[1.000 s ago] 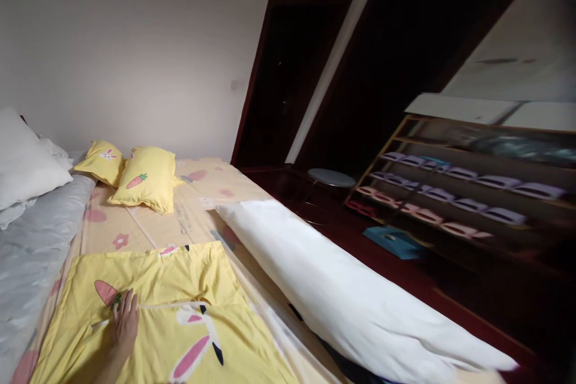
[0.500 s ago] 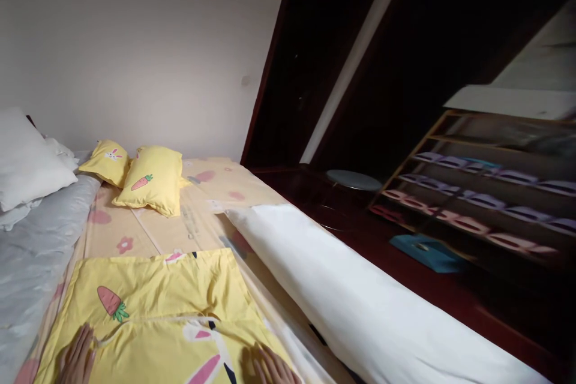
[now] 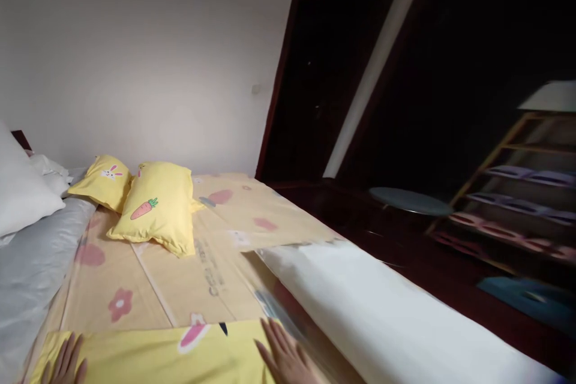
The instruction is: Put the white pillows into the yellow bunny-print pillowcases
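Note:
A yellow cover with a pink rabbit print (image 3: 157, 357) lies flat at the near end of the bed. My left hand (image 3: 65, 363) rests on its left corner with fingers stretched out. On its right edge lies my right hand (image 3: 283, 357), also flat, fingers spread. Both hands are cut off by the bottom of the view. Nothing is held in either one.
Two yellow pillows (image 3: 155, 207) sit at the head of the peach flowered sheet (image 3: 171, 276). A long white bolster (image 3: 387, 324) runs along the bed's right side. White pillows (image 3: 22, 189) and grey bedding lie left. A round stool (image 3: 409, 201) and shoe rack (image 3: 526, 204) stand right.
The view has tilted up and moved closer, so the yellow cover has slid to the bottom edge. My right hand has come to lie on it; my left hand has shifted to its left corner.

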The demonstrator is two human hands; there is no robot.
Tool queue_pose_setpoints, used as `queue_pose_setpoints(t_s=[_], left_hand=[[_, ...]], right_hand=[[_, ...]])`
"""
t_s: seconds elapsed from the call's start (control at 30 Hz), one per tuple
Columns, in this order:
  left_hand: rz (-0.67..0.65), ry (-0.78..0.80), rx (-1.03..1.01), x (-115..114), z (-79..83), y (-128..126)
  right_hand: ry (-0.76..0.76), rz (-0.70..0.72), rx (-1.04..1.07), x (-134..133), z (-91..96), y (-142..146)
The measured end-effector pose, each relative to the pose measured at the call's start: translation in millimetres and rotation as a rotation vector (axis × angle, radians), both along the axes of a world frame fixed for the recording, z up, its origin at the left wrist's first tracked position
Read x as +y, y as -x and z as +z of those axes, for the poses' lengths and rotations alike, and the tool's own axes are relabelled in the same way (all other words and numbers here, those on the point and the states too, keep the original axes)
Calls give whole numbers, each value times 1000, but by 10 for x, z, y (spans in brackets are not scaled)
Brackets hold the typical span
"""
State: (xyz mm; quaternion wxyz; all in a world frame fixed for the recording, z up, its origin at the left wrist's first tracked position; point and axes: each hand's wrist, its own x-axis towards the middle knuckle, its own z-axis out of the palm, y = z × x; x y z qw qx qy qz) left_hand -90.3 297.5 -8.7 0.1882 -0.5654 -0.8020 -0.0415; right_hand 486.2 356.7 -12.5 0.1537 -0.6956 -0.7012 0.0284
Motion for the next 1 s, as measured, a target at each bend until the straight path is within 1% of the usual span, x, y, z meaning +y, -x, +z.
queue_pose_setpoints(t_s=[0.03, 0.07, 0.13, 0.17, 0.23, 0.3, 0.33, 0.37, 0.4, 0.43, 0.47, 0.5, 0.53, 0.57, 0.6, 0.63, 0.67, 0.7, 0.77, 0.83, 0.87, 0.9, 0.93, 0.97, 1.0], left_hand=[[-21, -9, 3, -2, -94, 34], [-51, -19, -5, -11, -156, 52], [-100, -52, -21, -39, -177, 50], [-121, -80, -31, -53, -146, 43], [-133, -122, -67, -70, -33, 53], [-141, -91, -129, -55, 117, 103], [-154, -68, -161, -30, 200, 127], [-183, 0, -197, 4, 284, 132], [-227, 103, -230, 42, 363, 107], [-277, 216, -259, 76, 433, 40], [-323, 322, -282, 98, 483, -71], [-356, 421, -304, 102, 510, -223], [-373, 468, -320, 85, 508, -406], [-379, 478, -332, 51, 478, -604], [-379, 462, -341, 2, 424, -800], [-374, 449, -350, -56, 353, -978], [-372, 428, -356, -117, 274, -1127], [-385, 397, -358, -175, 196, -1241], [-428, 293, -348, -265, 67, -1372], [-483, 173, -319, -305, 0, -1407], [-499, 129, -301, -306, -6, -1398], [-501, 106, -286, -298, 6, -1370], [-511, 108, -274, -283, 32, -1318], [-527, 131, -265, -264, 67, -1235], [-521, 164, -258, -246, 105, -1116]], right_hand=[[-27, -38, -18, 47, -80, -155], [-40, -60, -36, 74, -140, -281], [-27, -62, -63, 91, -184, -429], [-2, -63, -69, 87, -169, -456], [68, -63, -67, 72, -82, -436], [135, -71, -70, 55, 47, -316], [144, -93, -82, 43, 116, -203], [131, -124, -95, 25, 182, -43], [100, -153, -100, -3, 236, 173], [42, -170, -101, -42, 271, 443], [-8, -132, -75, -94, 279, 759], [-52, -19, -27, -157, 255, 1103], [-104, 174, 14, -228, 200, 1450], [-149, 360, 36, -306, 120, 1775], [-192, 487, 42, -387, 28, 2054], [-226, 529, 37, -465, -60, 2273], [-247, 546, 38, -535, -131, 2429], [-259, 537, 41, -593, -176, 2525], [-256, 513, 60, -655, -174, 2581], [-224, 542, 80, -633, -76, 2507], [-193, 575, 84, -594, -7, 2423], [-147, 603, 82, -541, 66, 2300], [-92, 600, 74, -478, 135, 2130], [-33, 562, 63, -412, 195, 1911], [28, 482, 46, -348, 240, 1647]])
